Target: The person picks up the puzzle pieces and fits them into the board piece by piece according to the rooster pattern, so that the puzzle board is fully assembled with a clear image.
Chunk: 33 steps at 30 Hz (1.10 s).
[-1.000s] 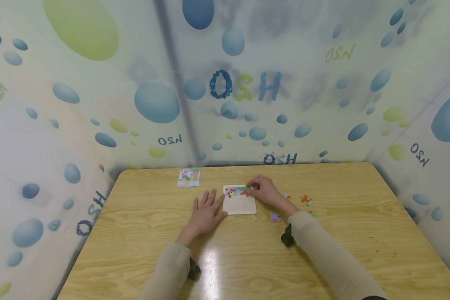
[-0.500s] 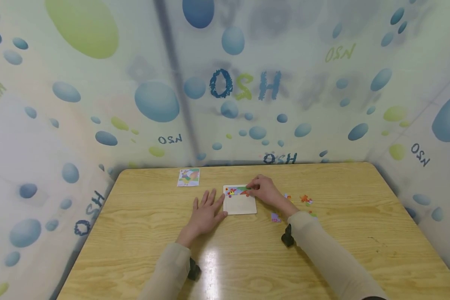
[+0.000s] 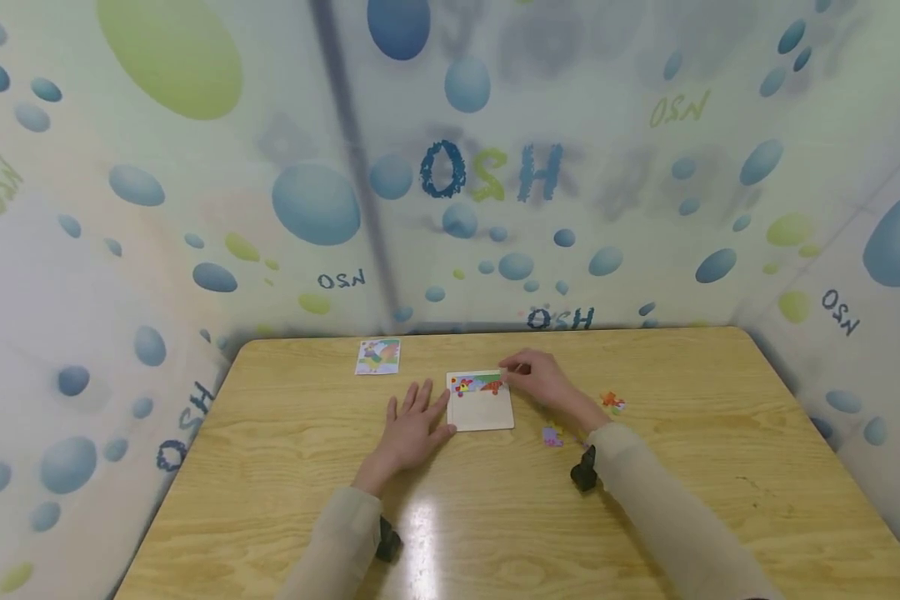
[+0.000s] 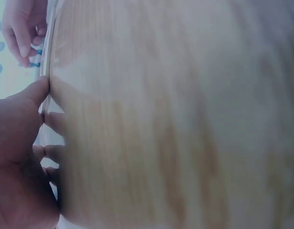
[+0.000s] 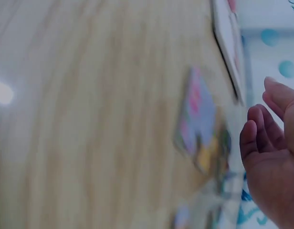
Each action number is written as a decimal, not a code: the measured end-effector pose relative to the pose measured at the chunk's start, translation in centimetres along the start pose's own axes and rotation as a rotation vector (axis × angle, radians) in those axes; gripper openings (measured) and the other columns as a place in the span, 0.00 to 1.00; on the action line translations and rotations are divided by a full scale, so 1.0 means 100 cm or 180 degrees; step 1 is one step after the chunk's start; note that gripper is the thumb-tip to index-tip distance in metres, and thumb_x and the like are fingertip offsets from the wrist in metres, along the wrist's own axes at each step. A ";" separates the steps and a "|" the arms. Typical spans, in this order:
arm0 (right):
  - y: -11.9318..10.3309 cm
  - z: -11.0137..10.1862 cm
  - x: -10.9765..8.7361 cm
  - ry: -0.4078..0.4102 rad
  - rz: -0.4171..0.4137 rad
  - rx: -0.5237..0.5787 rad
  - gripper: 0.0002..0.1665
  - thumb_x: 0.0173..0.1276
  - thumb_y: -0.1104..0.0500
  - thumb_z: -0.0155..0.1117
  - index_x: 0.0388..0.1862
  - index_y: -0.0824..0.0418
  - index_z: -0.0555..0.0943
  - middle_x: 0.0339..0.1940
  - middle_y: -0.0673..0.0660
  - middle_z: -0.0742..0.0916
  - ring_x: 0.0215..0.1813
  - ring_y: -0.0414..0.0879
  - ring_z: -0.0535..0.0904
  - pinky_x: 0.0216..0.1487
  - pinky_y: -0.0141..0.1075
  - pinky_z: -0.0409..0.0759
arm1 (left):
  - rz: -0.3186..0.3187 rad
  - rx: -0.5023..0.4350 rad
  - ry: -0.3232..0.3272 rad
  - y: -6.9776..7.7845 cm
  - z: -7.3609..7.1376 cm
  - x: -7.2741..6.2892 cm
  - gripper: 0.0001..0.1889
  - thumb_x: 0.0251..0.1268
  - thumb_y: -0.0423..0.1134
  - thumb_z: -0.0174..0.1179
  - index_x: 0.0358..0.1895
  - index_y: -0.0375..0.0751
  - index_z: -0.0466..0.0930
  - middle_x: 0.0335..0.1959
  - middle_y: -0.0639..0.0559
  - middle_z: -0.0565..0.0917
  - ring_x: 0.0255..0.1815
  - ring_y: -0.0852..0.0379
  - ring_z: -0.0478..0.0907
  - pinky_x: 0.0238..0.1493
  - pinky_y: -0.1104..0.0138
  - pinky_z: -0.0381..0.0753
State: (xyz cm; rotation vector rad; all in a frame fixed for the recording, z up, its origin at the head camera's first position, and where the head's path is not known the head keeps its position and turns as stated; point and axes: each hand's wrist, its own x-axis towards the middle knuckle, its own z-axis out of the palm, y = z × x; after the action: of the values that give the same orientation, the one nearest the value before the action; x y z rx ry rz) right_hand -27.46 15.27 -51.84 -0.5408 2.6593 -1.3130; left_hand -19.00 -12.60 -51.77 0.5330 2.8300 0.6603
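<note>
type of place: a screened-off work booth; the pictures do not show whether it is inside a home, lab or office. the enclosure is formed by printed sheets (image 3: 622,108) at the far, left and right sides, marked with blue and green drops and mirror-reversed "h2o" lettering. a wood-grain table (image 3: 487,500) stands between them. black wrist cameras (image 3: 583,471) indicate a recording station.
</note>
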 end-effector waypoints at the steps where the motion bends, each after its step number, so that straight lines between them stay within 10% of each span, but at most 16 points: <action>1: 0.001 -0.004 -0.002 0.0014 -0.0027 0.0025 0.15 0.75 0.60 0.65 0.56 0.65 0.86 0.46 0.57 0.86 0.45 0.50 0.82 0.48 0.45 0.81 | 0.0008 -0.0007 0.0011 0.000 0.000 0.000 0.34 0.79 0.53 0.53 0.80 0.41 0.60 0.83 0.34 0.48 0.83 0.33 0.39 0.74 0.32 0.33; 16: 0.021 -0.056 -0.049 -0.0235 -0.0063 -0.0045 0.20 0.72 0.60 0.70 0.59 0.68 0.84 0.49 0.59 0.86 0.46 0.50 0.82 0.48 0.46 0.82 | -0.0053 0.0046 -0.0006 0.000 0.001 0.002 0.34 0.79 0.54 0.53 0.81 0.45 0.59 0.83 0.36 0.47 0.83 0.34 0.38 0.74 0.33 0.32; 33: 0.038 -0.052 -0.061 -0.0364 -0.0189 -0.0347 0.15 0.66 0.64 0.75 0.50 0.67 0.88 0.46 0.55 0.85 0.38 0.44 0.74 0.38 0.36 0.75 | -0.0070 -0.0007 0.0004 0.002 0.002 -0.002 0.34 0.80 0.54 0.53 0.81 0.45 0.60 0.84 0.37 0.47 0.83 0.35 0.38 0.74 0.33 0.33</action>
State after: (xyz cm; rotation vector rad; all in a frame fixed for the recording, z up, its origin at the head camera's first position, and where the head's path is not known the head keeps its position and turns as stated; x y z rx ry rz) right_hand -24.13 23.51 -51.91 -0.6919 2.6509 -1.1201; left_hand -18.74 -12.42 -51.84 0.5005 2.8318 0.6599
